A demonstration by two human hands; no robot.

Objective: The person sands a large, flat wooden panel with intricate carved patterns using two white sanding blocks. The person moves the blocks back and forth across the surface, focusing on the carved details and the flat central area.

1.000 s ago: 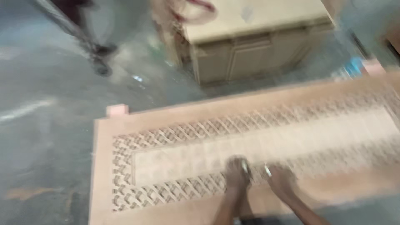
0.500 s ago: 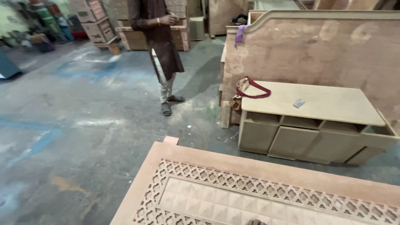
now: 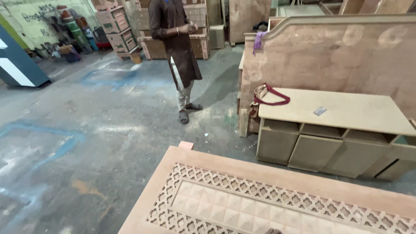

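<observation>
A large carved wooden panel (image 3: 242, 173) lies flat before me and fills the bottom of the head view. It has a plain frame, a pierced lattice border (image 3: 268, 193) and a centre field of small raised pyramids (image 3: 225, 208). Neither of my hands shows clearly. Only a small dark sliver (image 3: 273, 231) pokes in at the bottom edge over the panel, and I cannot tell what it is.
Another person (image 3: 177, 47) in dark clothes stands on the stained concrete floor (image 3: 86, 130). A low unfinished cabinet (image 3: 338, 112) with a red-strapped bag (image 3: 264, 97) stands right, backed by a tall wooden headboard (image 3: 338, 56). Stacked furniture (image 3: 117, 30) lines the back wall.
The view has lifted from looking straight down at my two hands on the panel to looking out across the workshop. My hands have dropped out of view.
</observation>
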